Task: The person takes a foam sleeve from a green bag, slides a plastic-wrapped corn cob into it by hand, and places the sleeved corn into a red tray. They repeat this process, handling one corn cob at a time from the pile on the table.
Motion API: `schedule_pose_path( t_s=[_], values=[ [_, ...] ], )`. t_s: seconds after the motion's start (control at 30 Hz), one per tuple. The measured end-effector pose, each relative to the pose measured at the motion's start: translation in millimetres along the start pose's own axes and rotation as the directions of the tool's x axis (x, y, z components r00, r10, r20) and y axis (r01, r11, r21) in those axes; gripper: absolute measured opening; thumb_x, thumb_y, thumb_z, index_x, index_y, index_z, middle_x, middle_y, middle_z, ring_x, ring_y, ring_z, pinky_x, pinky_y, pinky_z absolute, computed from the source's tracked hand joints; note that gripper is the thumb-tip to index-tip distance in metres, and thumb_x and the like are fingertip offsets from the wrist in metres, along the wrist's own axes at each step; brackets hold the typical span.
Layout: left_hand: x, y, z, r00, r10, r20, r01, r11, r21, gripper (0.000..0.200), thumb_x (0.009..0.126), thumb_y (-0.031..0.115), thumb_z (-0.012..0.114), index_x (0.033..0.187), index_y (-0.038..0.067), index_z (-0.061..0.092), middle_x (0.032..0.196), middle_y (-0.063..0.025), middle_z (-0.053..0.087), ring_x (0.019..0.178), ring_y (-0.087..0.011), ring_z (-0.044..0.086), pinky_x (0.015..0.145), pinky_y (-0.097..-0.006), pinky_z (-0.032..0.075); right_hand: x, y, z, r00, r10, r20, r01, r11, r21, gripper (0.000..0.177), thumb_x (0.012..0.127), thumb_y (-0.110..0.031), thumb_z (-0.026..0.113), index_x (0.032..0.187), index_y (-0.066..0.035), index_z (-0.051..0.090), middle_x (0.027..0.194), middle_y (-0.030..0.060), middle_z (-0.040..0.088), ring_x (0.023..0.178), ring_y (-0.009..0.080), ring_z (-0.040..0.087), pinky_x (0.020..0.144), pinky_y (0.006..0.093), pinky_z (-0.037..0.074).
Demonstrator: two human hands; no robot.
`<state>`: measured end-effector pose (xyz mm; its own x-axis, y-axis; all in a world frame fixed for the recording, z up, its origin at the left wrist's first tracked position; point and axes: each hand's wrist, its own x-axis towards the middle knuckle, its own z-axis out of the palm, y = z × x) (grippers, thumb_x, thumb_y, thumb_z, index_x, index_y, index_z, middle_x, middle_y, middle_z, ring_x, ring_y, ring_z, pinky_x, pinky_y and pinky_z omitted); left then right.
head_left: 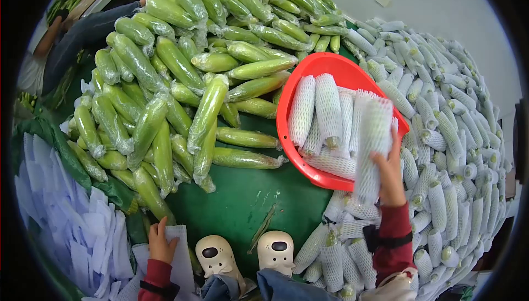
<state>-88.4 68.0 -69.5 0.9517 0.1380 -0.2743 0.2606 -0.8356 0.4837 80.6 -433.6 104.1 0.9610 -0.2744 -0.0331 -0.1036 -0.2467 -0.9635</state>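
My right hand is closed around a long green vegetable in a white foam net sleeve, blurred by motion, over the right side of a red plastic basin. Inside the basin lie several more sleeved vegetables. At the lower left, my left hand has its fingers and thumb on a flat white foam net sleeve. Just above that hand is the near end of a pile of long green vegetables in clear film.
White foam sleeves are heaped at the left beside green cloth. Many sleeved vegetables form a large pile on the right. Green floor covering shows between the piles, near two cream slippers. Another person's leg is at upper left.
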Motion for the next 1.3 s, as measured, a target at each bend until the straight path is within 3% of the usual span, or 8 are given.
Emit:
schedule_pose_path(
  t_s=[0.1, 0.3, 0.4, 0.5, 0.67, 0.77, 1.0, 1.3],
  values=[
    [6, 11, 0, 0.999, 0.040, -0.027, -0.037, 0.993, 0.111, 0.068, 0.063, 0.005, 0.074, 0.125, 0.010, 0.045, 0.107, -0.0176, 0.051, 0.097, -0.0378, 0.052, 0.082, -0.0437, 0.045, 69, 90, -83, 0.943, -0.322, 0.084, 0.252, 0.528, -0.811, 0.081, 0.082, -0.015, 0.060, 0.147, -0.005, 0.013, 0.147, 0.0248, 0.023, 0.128, 0.0387, 0.036, 0.104, 0.0429, 0.033],
    [23, 3, -25, 0.986, 0.165, -0.035, -0.163, 0.985, 0.062, 0.041, 0.065, 0.005, 0.070, 0.103, 0.006, 0.055, 0.081, -0.0121, 0.056, 0.070, -0.0334, 0.054, 0.066, -0.0400, 0.047, 49, 51, -35, 0.942, -0.037, 0.332, 0.334, 0.134, -0.933, 0.062, 0.087, -0.029, 0.059, 0.140, -0.006, 0.035, 0.146, 0.0255, 0.024, 0.131, 0.0485, 0.028, 0.108, 0.0470, 0.025],
    [43, 59, -70, 0.990, -0.141, -0.002, 0.083, 0.600, -0.796, 0.013, 0.081, 0.003, 0.060, 0.090, 0.007, 0.051, 0.076, 0.0049, 0.046, 0.066, -0.0036, 0.045, 0.057, -0.0199, 0.038, -5, -2, 61, 0.686, -0.154, 0.711, 0.590, 0.689, -0.421, 0.059, 0.090, -0.033, 0.055, 0.138, -0.004, 0.038, 0.138, 0.0219, 0.041, 0.127, 0.0327, 0.041, 0.102, 0.0445, 0.035],
    [61, 113, -63, 0.993, 0.043, 0.111, 0.075, 0.497, -0.864, 0.015, 0.086, 0.004, 0.058, 0.098, 0.007, 0.052, 0.088, 0.0028, 0.051, 0.073, -0.0043, 0.047, 0.065, -0.0189, 0.041, -61, 2, 149, 0.266, 0.071, 0.961, -0.415, 0.909, 0.048, 0.069, 0.098, -0.032, 0.043, 0.149, -0.014, 0.000, 0.120, 0.0174, 0.054, 0.085, 0.0174, 0.060, 0.077, 0.0313, 0.050],
    [52, 165, -27, 0.825, 0.494, -0.273, -0.510, 0.860, 0.016, 0.012, 0.085, 0.007, 0.060, 0.093, 0.003, 0.053, 0.085, -0.0112, 0.054, 0.079, -0.0194, 0.056, 0.070, -0.0296, 0.044, -117, 58, 214, 0.252, 0.271, 0.929, -0.901, 0.415, 0.123, 0.047, 0.098, -0.024, 0.044, 0.140, -0.018, 0.024, 0.093, 0.0043, 0.056, 0.068, 0.0111, 0.060, 0.050, 0.0256, 0.049],
    [44, 141, 1, 0.855, 0.461, -0.236, -0.518, 0.773, -0.366, 0.011, 0.089, 0.012, 0.058, 0.091, 0.003, 0.051, 0.081, -0.0110, 0.055, 0.077, -0.0178, 0.057, 0.067, -0.0288, 0.044, -134, 84, 214, 0.049, 0.376, 0.925, -0.974, 0.221, -0.039, 0.036, 0.096, -0.019, 0.046, 0.131, -0.013, 0.038, 0.097, 0.0037, 0.057, 0.078, 0.0120, 0.060, 0.062, 0.0270, 0.051],
    [51, 131, 9, 0.989, -0.102, 0.103, 0.128, 0.286, -0.950, 0.008, 0.097, 0.014, 0.047, 0.093, 0.007, 0.044, 0.077, 0.0048, 0.044, 0.065, -0.0033, 0.040, 0.057, -0.0187, 0.035, -124, 103, 220, 0.453, 0.345, 0.822, -0.874, -0.010, 0.486, 0.010, 0.092, -0.012, 0.046, 0.098, -0.008, 0.053, 0.101, 0.0079, 0.059, 0.104, 0.0203, 0.057, 0.097, 0.0349, 0.043],
    [67, 145, -10, 0.935, 0.035, 0.354, 0.340, -0.376, -0.862, 0.008, 0.097, 0.016, 0.047, 0.096, 0.009, 0.043, 0.078, 0.0012, 0.049, 0.077, -0.0111, 0.056, 0.071, -0.0281, 0.048, -117, 108, 247, 0.452, 0.423, 0.785, -0.889, 0.139, 0.437, 0.019, 0.095, -0.026, 0.047, 0.089, -0.008, 0.048, 0.107, 0.0128, 0.057, 0.101, 0.0237, 0.057, 0.092, 0.0380, 0.046]
  ],
)
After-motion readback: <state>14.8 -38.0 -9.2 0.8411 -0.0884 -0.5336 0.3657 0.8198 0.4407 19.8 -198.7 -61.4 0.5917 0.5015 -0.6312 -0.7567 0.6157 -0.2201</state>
